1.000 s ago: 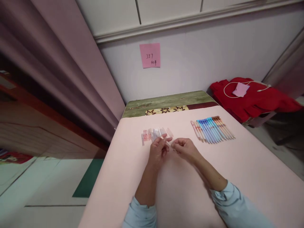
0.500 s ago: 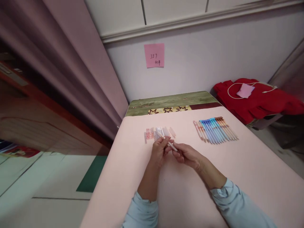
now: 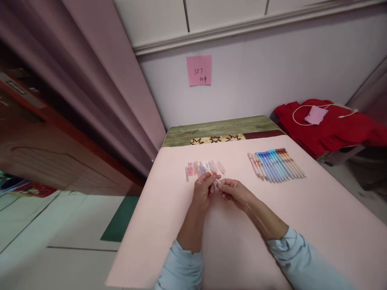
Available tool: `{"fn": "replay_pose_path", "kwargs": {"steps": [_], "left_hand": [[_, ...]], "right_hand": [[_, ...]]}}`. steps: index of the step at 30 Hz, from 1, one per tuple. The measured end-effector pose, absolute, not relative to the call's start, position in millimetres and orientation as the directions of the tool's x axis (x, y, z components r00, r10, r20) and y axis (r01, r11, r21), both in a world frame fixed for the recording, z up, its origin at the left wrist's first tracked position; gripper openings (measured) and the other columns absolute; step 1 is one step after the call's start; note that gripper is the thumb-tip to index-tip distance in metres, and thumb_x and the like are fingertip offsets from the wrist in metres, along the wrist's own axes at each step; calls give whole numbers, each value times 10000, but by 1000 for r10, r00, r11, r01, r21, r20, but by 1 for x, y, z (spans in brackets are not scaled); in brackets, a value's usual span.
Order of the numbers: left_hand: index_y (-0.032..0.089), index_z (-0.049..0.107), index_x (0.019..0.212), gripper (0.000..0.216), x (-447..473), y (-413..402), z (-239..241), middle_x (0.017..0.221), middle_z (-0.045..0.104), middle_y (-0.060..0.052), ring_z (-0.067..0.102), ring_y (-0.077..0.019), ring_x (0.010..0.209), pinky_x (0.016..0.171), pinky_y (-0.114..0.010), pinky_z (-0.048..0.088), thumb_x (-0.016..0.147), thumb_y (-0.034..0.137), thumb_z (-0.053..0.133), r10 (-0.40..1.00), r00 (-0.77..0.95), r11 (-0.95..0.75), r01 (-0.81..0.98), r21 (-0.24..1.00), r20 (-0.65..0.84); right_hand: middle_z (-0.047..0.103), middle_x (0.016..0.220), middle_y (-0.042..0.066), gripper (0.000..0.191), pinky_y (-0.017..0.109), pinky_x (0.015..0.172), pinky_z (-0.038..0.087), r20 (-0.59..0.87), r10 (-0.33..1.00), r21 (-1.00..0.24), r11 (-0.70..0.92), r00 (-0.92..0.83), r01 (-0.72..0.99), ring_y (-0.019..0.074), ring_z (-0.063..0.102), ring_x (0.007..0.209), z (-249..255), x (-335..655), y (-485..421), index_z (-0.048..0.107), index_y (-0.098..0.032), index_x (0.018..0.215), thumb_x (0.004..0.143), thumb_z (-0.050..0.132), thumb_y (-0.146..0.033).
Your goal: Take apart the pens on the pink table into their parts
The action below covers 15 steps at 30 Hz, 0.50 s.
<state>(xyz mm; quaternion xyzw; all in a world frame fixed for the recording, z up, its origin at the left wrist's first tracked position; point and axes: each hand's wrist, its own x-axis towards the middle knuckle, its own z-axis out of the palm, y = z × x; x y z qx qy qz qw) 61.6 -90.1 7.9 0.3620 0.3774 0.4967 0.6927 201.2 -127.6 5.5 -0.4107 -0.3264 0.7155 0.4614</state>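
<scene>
Over the middle of the table, both hands are closed on a slim whitish pen. My left hand pinches its middle, and the far end pokes out past the fingers. At the near end, my right hand grips it between thumb and fingers. Much of the pen is hidden by the fingers. Just beyond my left hand lies a group of short, translucent pen parts in pinkish and pale tones. Off to the right, several pens in pink, blue and brown lie side by side in a row.
A pale pink cover spreads over the table, whose green wood-patterned end meets the wall. On the wall is a pink sticky note. Red cloth with a white cable lies at right; a purple curtain hangs at left.
My right hand has shifted slightly left and up, closer to my left hand, so less of the pen shows between them. The whole view has shifted a little.
</scene>
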Motion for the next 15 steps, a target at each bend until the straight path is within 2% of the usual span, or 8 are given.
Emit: {"fn": "replay_pose_path", "kwargs": {"steps": [2,4,6,7,9,12,13,15], "left_hand": [[132,675,890,262,62,-89,8,891,724,-55,370,11,382,379,-165,286,722,310,767,966,202,237,-434,869,-163],[142,675,906,265,62,-89,9,908,722,-42,355,17,377,405,-170,343,724,311,767,967,193,240,-457,856,-168],[143,675,911,282,62,-88,10,919,723,-45,351,18,373,396,-171,339,711,314,776,966,187,245,-461,853,-177],[140,674,908,291,62,-88,10,920,724,-52,353,18,373,378,-166,309,704,317,781,967,183,244,-458,855,-177],[136,671,900,301,61,-88,11,930,727,-67,362,16,379,349,-161,238,695,324,785,970,176,233,-451,862,-170],[139,666,906,310,61,-89,12,951,728,-76,361,19,381,347,-160,218,693,332,783,970,175,232,-444,865,-170],[140,667,914,313,62,-89,12,955,727,-76,363,20,382,351,-159,226,695,334,781,969,177,234,-441,866,-172],[140,667,920,317,62,-89,12,954,727,-73,362,20,382,356,-160,235,698,336,780,969,174,235,-436,869,-175]], "right_hand": [[589,623,-25,389,178,464,355,-327,924,-856,-378,-198,-351,65,499,494,6,200,-128,610,-164,768,696,791,-501],[582,583,-12,458,190,419,312,-384,901,-844,-432,-203,-317,75,478,443,6,200,-128,632,-161,814,784,648,-617],[548,517,-11,530,201,383,259,-411,886,-834,-460,-214,-304,73,426,384,5,201,-127,648,-143,815,826,549,-664],[530,498,-18,523,202,378,246,-404,890,-837,-453,-212,-308,67,405,373,5,202,-126,646,-138,793,819,567,-654],[538,527,-32,426,190,401,278,-360,913,-845,-406,-191,-347,62,440,413,5,203,-126,616,-149,762,745,712,-564],[601,658,-46,433,174,467,347,-322,935,-839,-355,-150,-413,81,548,546,7,203,-127,582,-192,852,615,857,-428],[614,682,-42,443,174,459,339,-336,930,-836,-367,-150,-408,82,552,548,7,202,-127,583,-199,885,631,843,-453],[608,641,-22,453,185,407,274,-392,902,-830,-433,-182,-352,73,495,464,7,202,-126,608,-177,889,742,703,-595]]}}
